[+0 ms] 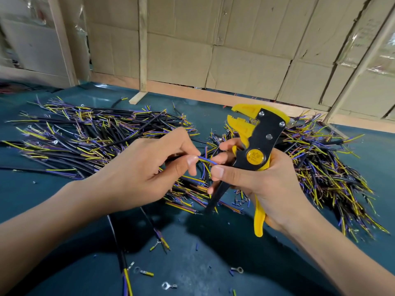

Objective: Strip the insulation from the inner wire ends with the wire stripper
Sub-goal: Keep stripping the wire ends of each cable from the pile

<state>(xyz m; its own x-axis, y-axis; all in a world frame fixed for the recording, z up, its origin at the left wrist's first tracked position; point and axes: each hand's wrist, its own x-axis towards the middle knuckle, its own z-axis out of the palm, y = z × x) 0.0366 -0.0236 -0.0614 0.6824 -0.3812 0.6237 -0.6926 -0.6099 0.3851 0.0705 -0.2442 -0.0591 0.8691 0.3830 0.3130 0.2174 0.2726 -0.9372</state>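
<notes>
The left hand [147, 165] pinches a thin cable between thumb and forefinger, and the blue and yellow inner wires [206, 160] come out from its fingertips toward the right. The right hand [254, 174] holds the wire stripper [255, 144] with its fingers curled around the handles; its thumb lies just beside the ends of these wires and seems to touch them. The tool is yellow and black. It stands almost upright above the table, with the yellow jaws at the top, pointing left and standing apart. One yellow handle comes out below the palm, and a black handle points down to the left.

On the dark green table [203, 259] there are two big heaps of black cables with yellow and blue ends: one heap [89, 139] behind the left hand, another heap [324, 165] behind the right hand. Near the front edge lie some ring terminals [237, 269] and small pieces of cut insulation. Behind the table stands a wall of cardboard [213, 50] with wooden strips.
</notes>
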